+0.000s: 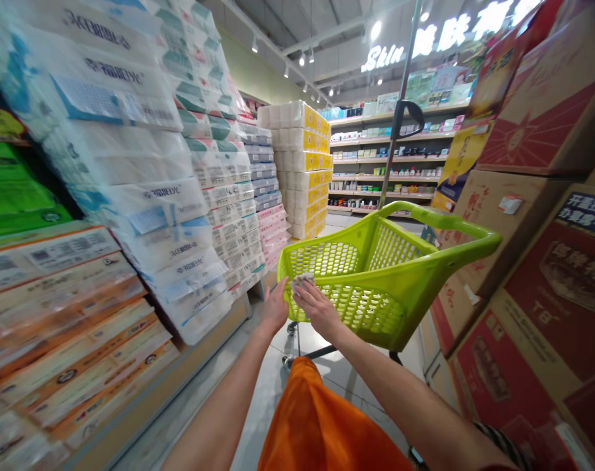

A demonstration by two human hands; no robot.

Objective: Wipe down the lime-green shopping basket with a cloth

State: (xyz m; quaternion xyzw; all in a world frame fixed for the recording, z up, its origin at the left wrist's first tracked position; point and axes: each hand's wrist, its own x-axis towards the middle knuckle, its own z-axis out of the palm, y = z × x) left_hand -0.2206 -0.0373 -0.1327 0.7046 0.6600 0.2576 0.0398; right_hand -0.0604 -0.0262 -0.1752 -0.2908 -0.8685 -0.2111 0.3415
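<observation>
Beneath the right hand point(321, 309), a half-hidden pale item point(303, 281).

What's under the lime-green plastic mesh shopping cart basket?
A dark metal frame with small castor wheels on a pale tiled floor. The basket and an orange cloth garment cover the rest, so the floor directly beneath can't be seen.

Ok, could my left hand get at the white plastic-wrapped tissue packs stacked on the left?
Probably yes: the left hand rests at the rim of the lime-green plastic shopping cart, and only open aisle seems to lie between it and the white plastic-wrapped tissue packs. Nothing visibly blocks the way, though it may take a stretch.
</observation>
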